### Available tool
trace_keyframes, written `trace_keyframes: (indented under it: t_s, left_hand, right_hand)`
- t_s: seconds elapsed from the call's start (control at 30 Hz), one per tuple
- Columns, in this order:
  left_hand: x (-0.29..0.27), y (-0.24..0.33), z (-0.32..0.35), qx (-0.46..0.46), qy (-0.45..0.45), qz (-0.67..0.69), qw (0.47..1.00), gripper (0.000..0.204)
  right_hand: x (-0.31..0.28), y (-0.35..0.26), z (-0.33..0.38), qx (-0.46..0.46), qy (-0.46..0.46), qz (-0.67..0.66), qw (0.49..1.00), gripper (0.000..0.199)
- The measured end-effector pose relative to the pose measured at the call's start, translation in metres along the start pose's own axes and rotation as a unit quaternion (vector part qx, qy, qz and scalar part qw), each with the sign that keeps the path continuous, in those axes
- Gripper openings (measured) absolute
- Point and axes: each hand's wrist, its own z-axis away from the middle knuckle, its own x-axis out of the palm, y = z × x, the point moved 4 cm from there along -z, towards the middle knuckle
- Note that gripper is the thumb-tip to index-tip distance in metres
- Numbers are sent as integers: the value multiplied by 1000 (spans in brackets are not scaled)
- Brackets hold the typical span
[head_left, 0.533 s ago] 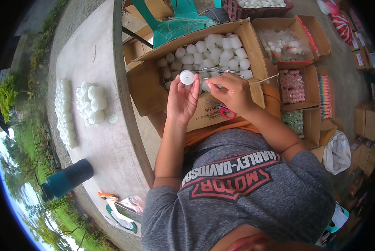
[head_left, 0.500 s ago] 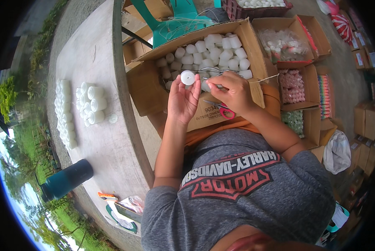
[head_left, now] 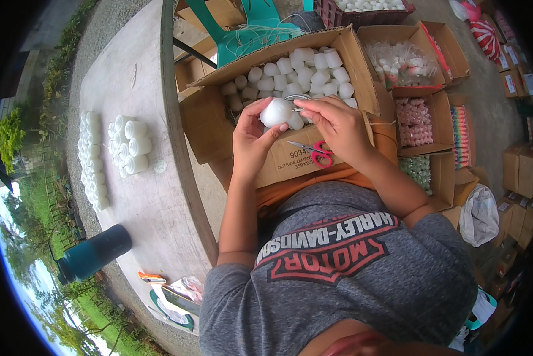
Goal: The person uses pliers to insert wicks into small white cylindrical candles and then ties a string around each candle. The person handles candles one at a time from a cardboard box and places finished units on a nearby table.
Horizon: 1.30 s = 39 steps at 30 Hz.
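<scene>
A white, rounded candle-like piece (head_left: 276, 113) is in my left hand (head_left: 253, 133), with the thumb in front and the fingers curled behind it. My right hand (head_left: 336, 121) is closed in a pinch against the right side of the piece. What it pinches is too small to make out. A curved metal thing (head_left: 297, 97) shows just behind the fingertips. Both hands are over the near side of an open cardboard box (head_left: 352, 50) of many similar white pieces (head_left: 305, 75). Pink-handled scissors (head_left: 322, 155) lie on the box's near flap, below my right hand.
On the table (head_left: 171, 207) at left stand rows of white pieces (head_left: 134, 146), a dark blue bottle (head_left: 97, 252) and an orange cutter (head_left: 152, 277). A green chair (head_left: 233, 41) with white strings is behind the box. Boxes of pink pieces (head_left: 413, 121) and bagged goods (head_left: 403, 62) stand at right.
My left hand has turned the white piece, so its flat round face with the centre hole no longer shows. The right hand has come in closer against it.
</scene>
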Motion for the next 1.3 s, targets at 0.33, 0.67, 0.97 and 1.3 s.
trace_keyframes:
  t_s: [0.33, 0.67, 0.97, 1.3]
  left_hand:
    - [4, 7, 1, 82, -61, -15, 995, 46]
    - [6, 20, 4, 137, -79, -193, 968, 48]
    - [10, 29, 6, 138, -85, -279, 947, 48]
    - [11, 23, 6, 41, -94, -81, 991, 45]
  right_hand:
    - [-8, -21, 1, -22, 9, 39, 999, 14]
    - [-12, -29, 2, -71, -4, 121, 990, 15]
    - [-13, -27, 0, -68, -29, 130, 989, 12]
    - [-12, -21, 3, -12, -22, 64, 998, 10]
